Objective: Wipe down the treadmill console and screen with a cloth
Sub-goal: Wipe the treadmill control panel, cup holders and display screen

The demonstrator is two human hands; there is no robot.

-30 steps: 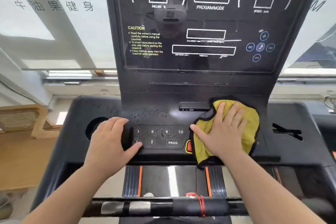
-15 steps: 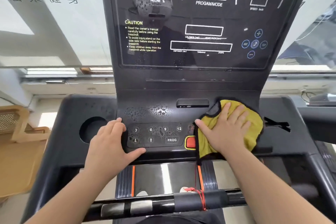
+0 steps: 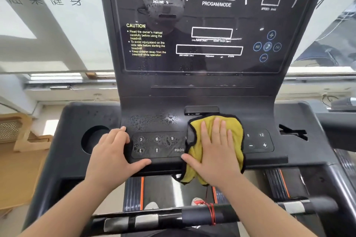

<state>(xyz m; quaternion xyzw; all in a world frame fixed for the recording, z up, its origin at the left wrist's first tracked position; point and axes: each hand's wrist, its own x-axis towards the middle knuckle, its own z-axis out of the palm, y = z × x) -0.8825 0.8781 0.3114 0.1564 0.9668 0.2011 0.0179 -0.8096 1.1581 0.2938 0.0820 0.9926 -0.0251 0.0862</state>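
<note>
- Yellow cloth (image 3: 236, 129) lies on the console (image 3: 300, 158) keypad (image 3: 157, 144), pressed under the flat right hand (image 3: 215, 152).
- Left hand (image 3: 113, 152) rests beside it, seemingly gripping nothing.
- Console wiping underway; next, sweep left over the droplets (image 3: 154, 119).

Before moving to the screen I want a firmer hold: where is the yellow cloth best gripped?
Probably the loose fold of the yellow cloth hanging over the front edge of the console, pinched from below; the rest lies pressed flat under the right hand.
</note>
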